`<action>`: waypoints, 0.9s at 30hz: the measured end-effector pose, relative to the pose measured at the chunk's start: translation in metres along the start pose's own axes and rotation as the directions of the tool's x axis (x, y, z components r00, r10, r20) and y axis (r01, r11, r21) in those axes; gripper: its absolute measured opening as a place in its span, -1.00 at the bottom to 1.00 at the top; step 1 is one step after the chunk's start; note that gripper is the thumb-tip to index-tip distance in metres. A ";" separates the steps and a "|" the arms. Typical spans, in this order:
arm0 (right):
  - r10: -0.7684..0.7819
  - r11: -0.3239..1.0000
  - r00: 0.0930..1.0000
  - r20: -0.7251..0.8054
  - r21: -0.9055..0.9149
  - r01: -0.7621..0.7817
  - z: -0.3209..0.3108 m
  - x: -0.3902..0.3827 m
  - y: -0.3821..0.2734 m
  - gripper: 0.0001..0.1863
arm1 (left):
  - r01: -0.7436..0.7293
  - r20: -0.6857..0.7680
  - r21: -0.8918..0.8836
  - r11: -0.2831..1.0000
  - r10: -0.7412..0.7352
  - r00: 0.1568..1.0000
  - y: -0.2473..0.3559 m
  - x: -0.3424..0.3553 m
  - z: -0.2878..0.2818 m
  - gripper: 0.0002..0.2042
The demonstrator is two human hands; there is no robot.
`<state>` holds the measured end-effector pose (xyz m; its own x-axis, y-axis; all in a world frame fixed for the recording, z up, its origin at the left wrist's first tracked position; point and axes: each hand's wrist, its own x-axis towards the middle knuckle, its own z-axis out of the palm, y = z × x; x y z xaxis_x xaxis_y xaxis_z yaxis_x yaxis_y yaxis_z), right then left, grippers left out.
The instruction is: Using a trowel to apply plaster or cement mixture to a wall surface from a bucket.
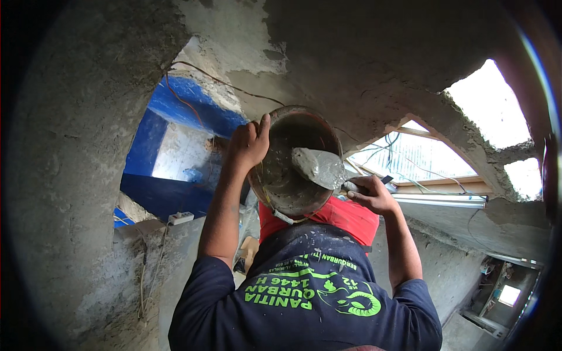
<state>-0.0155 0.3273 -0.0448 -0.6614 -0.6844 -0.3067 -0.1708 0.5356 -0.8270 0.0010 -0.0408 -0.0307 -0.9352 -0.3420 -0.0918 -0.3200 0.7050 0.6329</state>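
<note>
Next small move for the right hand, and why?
Probably lift the trowel clear of the bucket, keeping it steady: its blade looks coated with wet grey mix and sits over the bucket's mouth, the right hand grips it, and the left hand holds the rim.

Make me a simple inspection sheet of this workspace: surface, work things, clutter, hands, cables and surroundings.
Surface: grey wall, rough and patchy.
Work things: bucket, smeared grey inside; trowel, wet-looking grey mix on its blade, at the bucket's mouth.
Clutter: long pale bars below the bright window opening.
Hands: left hand grips the bucket's rim; right hand grips the trowel's handle.
Cables: thin wire near the top; white socket strip with cord, lower left.
Surroundings: blue-painted area through an opening at left.
</note>
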 end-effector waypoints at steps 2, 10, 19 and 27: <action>0.086 0.958 0.995 -0.052 0.280 -0.069 0.010 -0.001 0.007 -0.51 | 0.004 0.008 0.009 1.000 -0.004 1.000 -0.001 0.001 0.000 -0.31; 0.030 0.991 0.992 -0.121 0.134 -0.014 -0.001 0.002 0.017 -0.52 | -0.247 -0.042 0.227 0.942 0.263 0.964 -0.011 0.005 0.003 -0.60; -0.302 0.946 0.924 -0.237 -0.193 0.260 -0.021 0.026 -0.058 -0.56 | 0.055 -0.002 0.009 0.998 -0.055 0.998 -0.014 0.006 0.005 -0.43; -0.630 0.776 0.662 -0.407 -0.290 0.560 -0.060 0.135 -0.152 -0.52 | 0.083 -0.059 -0.034 0.996 -0.085 0.995 -0.047 0.007 0.005 -0.30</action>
<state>-0.1227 0.1833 0.0680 -0.6275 -0.5886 0.5097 -0.7146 0.1755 -0.6772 0.0090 -0.0728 -0.0651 -0.8942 -0.4365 -0.0995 -0.3909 0.6529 0.6489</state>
